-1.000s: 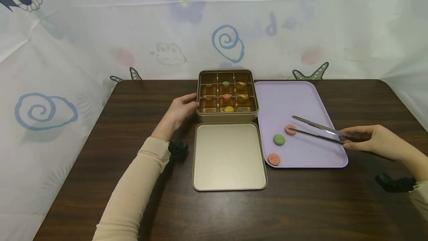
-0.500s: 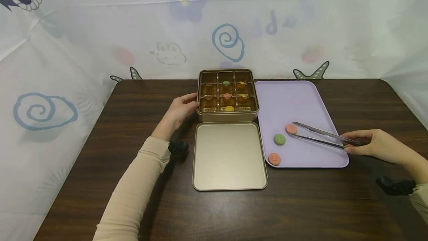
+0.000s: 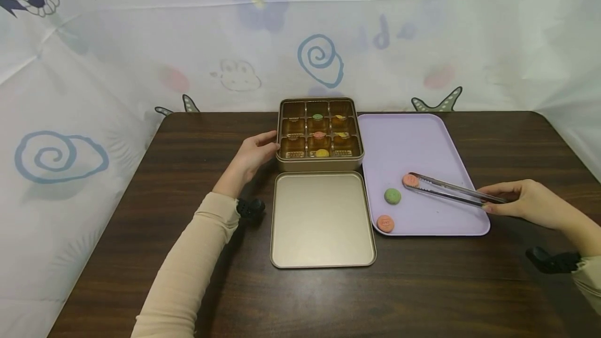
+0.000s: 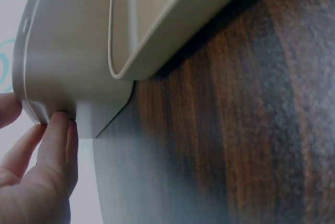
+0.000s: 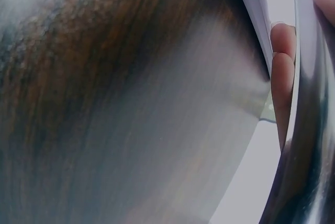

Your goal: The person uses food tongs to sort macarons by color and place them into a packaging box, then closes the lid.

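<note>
My right hand (image 3: 528, 201) holds metal tongs (image 3: 451, 189) over the lilac tray (image 3: 404, 140). The tong tips lie on either side of a round orange-pink cookie (image 3: 410, 180), touching or very near it. A green cookie (image 3: 392, 196) and a second orange-pink one (image 3: 385, 224) lie on the tray to the left. My left hand (image 3: 253, 156) rests its fingers against the left side of a gold tin (image 3: 319, 164), seen also as the tin wall (image 4: 68, 51) in the left wrist view. Small green, pink and yellow pieces sit in some compartments of its divided insert.
The tin's flat gold lid (image 3: 323, 220) lies on the dark wooden table (image 3: 324, 301), in front of the tin and left of the tray. The tin's right side is next to the tray. A printed white cloth (image 3: 188, 40) hangs behind the table.
The tongs have moved slightly down and their arms have come closer together around the upper orange-pink cookie, which has shifted slightly right. My left hand has stayed against the tin.
</note>
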`<action>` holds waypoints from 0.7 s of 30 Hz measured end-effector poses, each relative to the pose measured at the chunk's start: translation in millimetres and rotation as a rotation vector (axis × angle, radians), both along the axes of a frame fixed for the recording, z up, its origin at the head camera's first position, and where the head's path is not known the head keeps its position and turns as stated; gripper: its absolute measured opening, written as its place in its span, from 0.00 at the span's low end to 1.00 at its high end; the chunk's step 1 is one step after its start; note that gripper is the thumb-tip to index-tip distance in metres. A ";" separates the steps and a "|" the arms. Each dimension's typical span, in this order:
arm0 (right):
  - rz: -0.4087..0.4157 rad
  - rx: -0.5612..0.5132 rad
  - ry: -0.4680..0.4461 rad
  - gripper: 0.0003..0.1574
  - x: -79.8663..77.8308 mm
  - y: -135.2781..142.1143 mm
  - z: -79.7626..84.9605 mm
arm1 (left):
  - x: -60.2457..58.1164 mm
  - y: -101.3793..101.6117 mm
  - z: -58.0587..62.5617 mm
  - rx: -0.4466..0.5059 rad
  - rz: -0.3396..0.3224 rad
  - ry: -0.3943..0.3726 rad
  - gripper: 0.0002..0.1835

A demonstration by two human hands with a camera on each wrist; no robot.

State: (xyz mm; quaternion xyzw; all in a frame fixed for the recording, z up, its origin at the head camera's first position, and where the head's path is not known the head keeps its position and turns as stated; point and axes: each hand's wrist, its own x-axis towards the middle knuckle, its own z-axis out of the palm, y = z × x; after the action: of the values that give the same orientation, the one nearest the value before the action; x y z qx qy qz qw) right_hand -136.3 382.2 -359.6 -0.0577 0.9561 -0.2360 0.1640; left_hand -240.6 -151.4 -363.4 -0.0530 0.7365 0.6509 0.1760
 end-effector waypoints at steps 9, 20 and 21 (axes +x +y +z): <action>-0.016 -0.021 0.034 0.30 -1.4 -1.8 5.3 | 0.8 -0.1 0.5 0.004 -0.005 0.004 0.30; -0.080 -0.026 0.050 0.33 -15.4 -14.3 25.1 | -0.1 0.6 -1.3 -0.003 -0.001 0.008 0.30; -0.086 -0.025 0.049 0.33 -17.5 -15.9 27.6 | 0.0 0.7 -1.2 -0.002 0.002 0.009 0.30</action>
State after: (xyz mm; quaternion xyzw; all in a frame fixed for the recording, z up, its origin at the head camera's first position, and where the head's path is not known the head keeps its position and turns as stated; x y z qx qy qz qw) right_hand -153.8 366.3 -332.0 -0.0245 0.9584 -0.2532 0.1294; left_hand -240.7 -150.7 -364.6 -0.0511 0.7380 0.6505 0.1722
